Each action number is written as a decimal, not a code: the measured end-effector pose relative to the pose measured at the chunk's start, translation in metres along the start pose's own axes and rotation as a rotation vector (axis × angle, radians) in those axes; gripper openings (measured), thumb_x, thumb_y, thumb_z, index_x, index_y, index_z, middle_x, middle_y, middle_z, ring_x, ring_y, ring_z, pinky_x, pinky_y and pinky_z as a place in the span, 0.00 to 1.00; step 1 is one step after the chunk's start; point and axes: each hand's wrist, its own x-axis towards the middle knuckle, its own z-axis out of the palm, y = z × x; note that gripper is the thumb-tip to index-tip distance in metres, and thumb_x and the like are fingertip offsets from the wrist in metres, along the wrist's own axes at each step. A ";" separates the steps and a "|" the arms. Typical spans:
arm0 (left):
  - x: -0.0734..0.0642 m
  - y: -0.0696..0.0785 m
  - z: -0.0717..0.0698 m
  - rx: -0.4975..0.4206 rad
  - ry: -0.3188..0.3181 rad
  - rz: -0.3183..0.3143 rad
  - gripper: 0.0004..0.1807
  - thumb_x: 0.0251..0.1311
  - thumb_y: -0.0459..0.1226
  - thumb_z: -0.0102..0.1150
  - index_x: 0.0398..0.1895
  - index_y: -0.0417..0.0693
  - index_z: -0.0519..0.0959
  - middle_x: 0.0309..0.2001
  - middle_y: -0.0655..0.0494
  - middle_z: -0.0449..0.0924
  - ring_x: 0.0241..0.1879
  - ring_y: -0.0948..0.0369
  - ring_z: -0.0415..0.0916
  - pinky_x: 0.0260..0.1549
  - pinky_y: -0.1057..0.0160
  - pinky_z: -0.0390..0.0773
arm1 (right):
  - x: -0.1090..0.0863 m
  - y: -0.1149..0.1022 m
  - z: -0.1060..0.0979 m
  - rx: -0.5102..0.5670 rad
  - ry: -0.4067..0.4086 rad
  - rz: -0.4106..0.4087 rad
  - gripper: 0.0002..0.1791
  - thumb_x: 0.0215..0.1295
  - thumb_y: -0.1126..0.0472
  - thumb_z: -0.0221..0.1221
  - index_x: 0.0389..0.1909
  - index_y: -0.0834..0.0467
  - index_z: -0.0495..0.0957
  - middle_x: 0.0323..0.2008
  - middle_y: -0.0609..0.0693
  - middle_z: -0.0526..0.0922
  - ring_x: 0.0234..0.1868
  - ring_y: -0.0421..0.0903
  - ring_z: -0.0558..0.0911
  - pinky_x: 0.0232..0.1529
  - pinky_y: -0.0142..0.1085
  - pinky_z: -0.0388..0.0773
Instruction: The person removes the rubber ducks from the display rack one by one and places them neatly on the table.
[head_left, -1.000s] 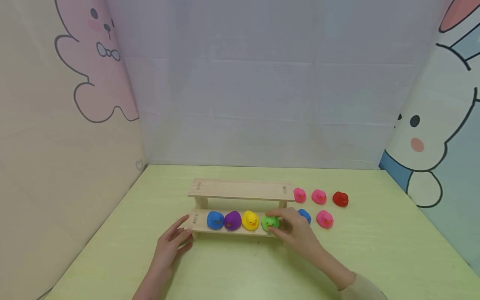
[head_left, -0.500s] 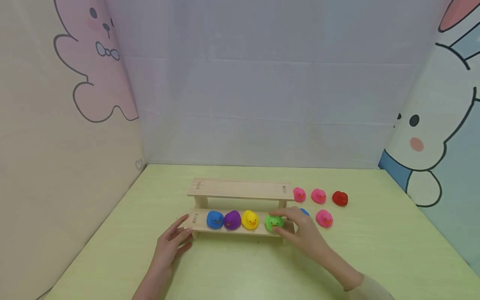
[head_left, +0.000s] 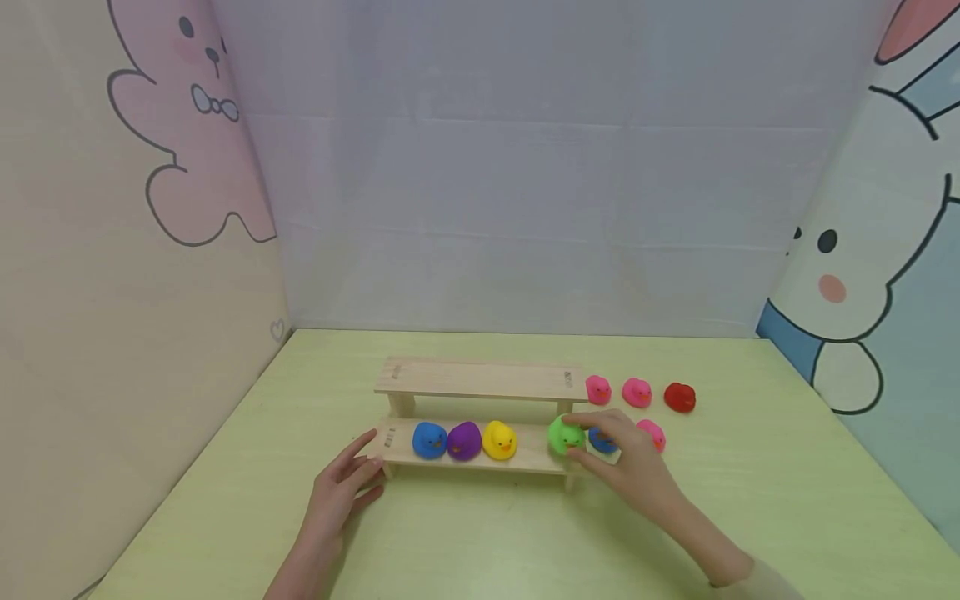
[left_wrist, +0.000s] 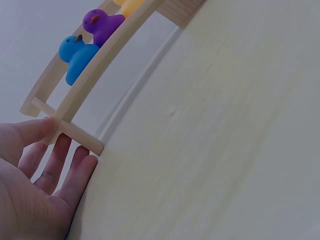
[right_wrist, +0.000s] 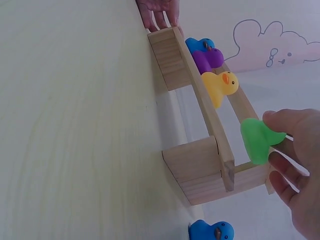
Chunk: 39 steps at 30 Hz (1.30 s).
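Observation:
A two-step wooden stand is on the table. Along its lower step sit a blue rubber duck, a purple one and a yellow one, side by side. My right hand pinches a green rubber duck between thumb and fingers, raised over the right end of that step. At the opposite end, my left hand grips the lower step's tip, its thumb and fingers about the board's end in the left wrist view.
Right of the stand, another blue duck is partly behind my right hand. Pink ducks and a red duck are on the table farther right. Cloth walls with cartoon animals surround the table.
My right hand has lifted the green duck off the lower step and moved it rightward, leaving a gap beside the yellow one. The left hand has stayed in place.

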 end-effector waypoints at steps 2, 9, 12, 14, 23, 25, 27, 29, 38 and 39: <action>0.001 0.000 0.000 0.000 -0.001 -0.001 0.32 0.71 0.38 0.61 0.77 0.60 0.66 0.39 0.68 0.80 0.42 0.68 0.82 0.43 0.69 0.86 | -0.001 0.000 -0.004 0.000 0.006 0.006 0.25 0.52 0.66 0.76 0.53 0.51 0.85 0.46 0.43 0.88 0.45 0.40 0.80 0.44 0.30 0.86; 0.002 -0.001 0.000 -0.002 0.001 -0.004 0.32 0.71 0.38 0.61 0.77 0.59 0.66 0.39 0.68 0.80 0.42 0.68 0.82 0.43 0.69 0.86 | -0.003 0.005 -0.016 -0.003 0.037 -0.050 0.25 0.50 0.69 0.76 0.52 0.54 0.85 0.44 0.45 0.88 0.40 0.36 0.78 0.41 0.20 0.78; 0.002 -0.001 0.000 -0.001 0.001 -0.003 0.32 0.71 0.38 0.61 0.77 0.59 0.66 0.39 0.67 0.80 0.42 0.68 0.82 0.43 0.68 0.86 | -0.004 0.008 -0.020 -0.031 0.036 -0.052 0.27 0.49 0.69 0.76 0.52 0.53 0.84 0.46 0.45 0.88 0.42 0.35 0.78 0.43 0.22 0.81; 0.002 -0.001 0.000 -0.001 -0.001 -0.002 0.32 0.71 0.38 0.61 0.77 0.59 0.66 0.40 0.68 0.80 0.42 0.68 0.82 0.43 0.68 0.86 | -0.005 0.011 -0.023 -0.049 0.027 -0.039 0.27 0.49 0.69 0.76 0.53 0.52 0.84 0.48 0.45 0.88 0.46 0.34 0.79 0.46 0.21 0.81; 0.002 -0.001 0.000 0.000 0.003 -0.008 0.32 0.71 0.38 0.61 0.76 0.60 0.66 0.41 0.67 0.80 0.42 0.68 0.82 0.44 0.68 0.86 | -0.011 0.022 -0.033 -0.111 0.032 0.002 0.28 0.49 0.68 0.77 0.53 0.53 0.83 0.46 0.45 0.87 0.46 0.37 0.79 0.47 0.14 0.76; 0.002 -0.001 0.000 0.000 0.006 -0.010 0.32 0.71 0.38 0.61 0.76 0.60 0.66 0.40 0.67 0.80 0.42 0.68 0.82 0.44 0.68 0.86 | -0.012 0.023 -0.036 -0.129 0.037 0.014 0.27 0.49 0.69 0.76 0.53 0.54 0.83 0.46 0.46 0.87 0.45 0.38 0.79 0.45 0.15 0.78; 0.002 -0.001 0.000 -0.001 0.007 -0.012 0.32 0.71 0.38 0.61 0.76 0.59 0.66 0.40 0.67 0.80 0.42 0.68 0.82 0.44 0.68 0.86 | -0.014 0.024 -0.040 -0.141 0.044 0.020 0.28 0.48 0.70 0.76 0.53 0.55 0.83 0.46 0.48 0.87 0.45 0.41 0.81 0.45 0.16 0.78; 0.002 -0.001 0.000 -0.002 0.006 -0.013 0.32 0.71 0.38 0.61 0.76 0.59 0.66 0.40 0.67 0.80 0.41 0.68 0.82 0.44 0.68 0.86 | -0.015 0.026 -0.043 -0.154 0.051 0.024 0.28 0.48 0.70 0.76 0.53 0.56 0.83 0.47 0.49 0.88 0.45 0.43 0.81 0.45 0.17 0.80; 0.001 0.001 0.000 0.001 0.009 -0.014 0.31 0.71 0.38 0.61 0.76 0.59 0.67 0.40 0.66 0.80 0.42 0.68 0.82 0.44 0.68 0.87 | -0.022 0.046 -0.051 -0.194 0.068 0.066 0.31 0.47 0.69 0.77 0.55 0.53 0.82 0.45 0.48 0.86 0.42 0.39 0.76 0.37 0.23 0.79; 0.001 0.001 0.001 0.003 0.010 -0.015 0.31 0.71 0.39 0.61 0.76 0.60 0.67 0.40 0.66 0.80 0.42 0.68 0.82 0.44 0.68 0.87 | -0.023 0.049 -0.052 -0.203 0.069 0.071 0.31 0.47 0.69 0.77 0.55 0.53 0.82 0.45 0.48 0.85 0.43 0.38 0.76 0.37 0.24 0.79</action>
